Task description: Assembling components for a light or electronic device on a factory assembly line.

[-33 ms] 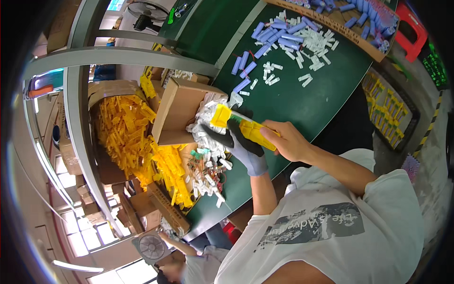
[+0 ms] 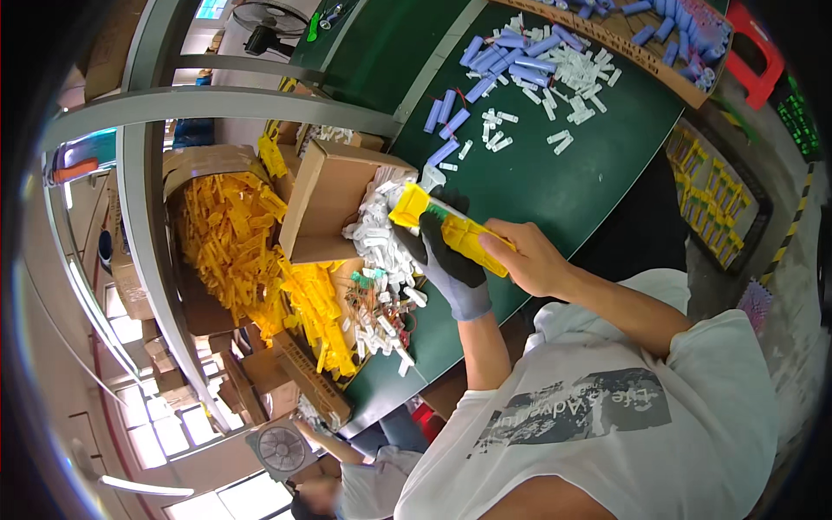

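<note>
My left hand [image 2: 452, 264], in a grey glove with black fingers, grips a long yellow plastic casing [image 2: 468, 243] along its middle. My bare right hand [image 2: 533, 258] holds the same casing by its near right end, fingers wrapped round it. The casing is tilted above the green table. A pale strip and a bit of green show along its upper side; what lies inside is mostly hidden. Just left of the gloved hand is a heap of white plastic pieces [image 2: 377, 221], spilling from an open cardboard box [image 2: 325, 195].
Purple cylindrical cells [image 2: 494, 61] and small white pieces [image 2: 581, 74] lie farther along the table [image 2: 555, 186]. A carton of cells [image 2: 598, 35] is at the far right. Yellow casings fill a large box [image 2: 221, 243] at left. Wired parts [image 2: 377, 312] lie nearby. Another person [image 2: 373, 477] sits lower left.
The gloved fingers that stuck out to the left have drawn in against the casing. The casing's far end has shifted slightly down and to the right. The right hand barely moved.
</note>
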Motion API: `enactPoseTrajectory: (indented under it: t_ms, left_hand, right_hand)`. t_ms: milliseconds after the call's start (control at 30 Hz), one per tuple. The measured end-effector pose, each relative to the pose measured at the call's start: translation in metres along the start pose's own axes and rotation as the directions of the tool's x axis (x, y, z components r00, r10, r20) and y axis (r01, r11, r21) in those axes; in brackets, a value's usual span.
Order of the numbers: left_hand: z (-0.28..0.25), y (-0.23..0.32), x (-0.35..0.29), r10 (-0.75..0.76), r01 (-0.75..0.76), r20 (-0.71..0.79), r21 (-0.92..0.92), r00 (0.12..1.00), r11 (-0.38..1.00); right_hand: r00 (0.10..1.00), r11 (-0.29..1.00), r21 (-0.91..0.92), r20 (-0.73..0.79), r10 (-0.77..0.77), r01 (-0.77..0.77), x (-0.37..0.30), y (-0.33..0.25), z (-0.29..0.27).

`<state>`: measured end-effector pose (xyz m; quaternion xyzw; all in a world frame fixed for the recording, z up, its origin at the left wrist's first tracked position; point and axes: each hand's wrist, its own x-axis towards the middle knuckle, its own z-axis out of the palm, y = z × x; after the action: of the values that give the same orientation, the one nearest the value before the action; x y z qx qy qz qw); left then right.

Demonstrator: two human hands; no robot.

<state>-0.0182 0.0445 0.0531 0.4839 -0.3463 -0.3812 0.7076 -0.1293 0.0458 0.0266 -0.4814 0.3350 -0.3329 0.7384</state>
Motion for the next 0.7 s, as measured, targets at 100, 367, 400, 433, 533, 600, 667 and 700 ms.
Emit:
enactPoseTrajectory:
  t_ms: [100, 367, 400, 433, 533, 600, 667, 700]
  left_hand:
    - [-0.02, -0.008, 0.003, -0.157, 0.17, 0.097, -0.15, 0.983, 0.974]
    - [-0.028, -0.02, 0.0, -0.087, 0.195, 0.308, -0.341, 0.947, 0.92]
    - [-0.027, -0.019, 0.0, -0.085, 0.191, 0.303, -0.342, 0.949, 0.92]
    - [-0.025, -0.018, 0.0, -0.088, 0.162, 0.287, -0.246, 0.954, 0.956]
    - [-0.008, -0.012, -0.003, -0.064, 0.072, 0.229, -0.026, 0.971, 0.997]
    - [-0.009, -0.022, -0.004, -0.035, 0.016, 0.218, 0.087, 0.975, 0.996]
    - [-0.022, -0.032, -0.005, -0.064, 0.004, 0.249, 0.233, 0.966, 0.972]
    - [-0.02, -0.035, -0.007, -0.014, -0.071, 0.26, 0.314, 0.965, 0.947]
  right_hand:
    - [0.977, 0.968, 0.143, -0.08, -0.198, 0.207, -0.007, 0.013, 0.002]
    - [0.969, 0.965, 0.088, 0.0, -0.247, 0.246, -0.016, 0.02, -0.011]
    - [0.974, 0.97, 0.095, 0.0, -0.226, 0.225, -0.018, 0.018, -0.011]
    - [0.979, 0.974, 0.103, 0.0, -0.204, 0.203, -0.02, 0.017, -0.011]
    - [0.947, 0.881, -0.386, -0.055, -0.317, 0.273, -0.01, 0.019, -0.025]
    - [0.902, 0.923, -0.225, -0.234, -0.362, 0.312, 0.0, 0.023, -0.022]
    - [0.817, 0.828, -0.437, -0.29, -0.499, 0.351, 0.006, 0.011, -0.032]
    - [0.823, 0.821, -0.439, -0.259, -0.505, 0.366, 0.008, 0.009, -0.035]
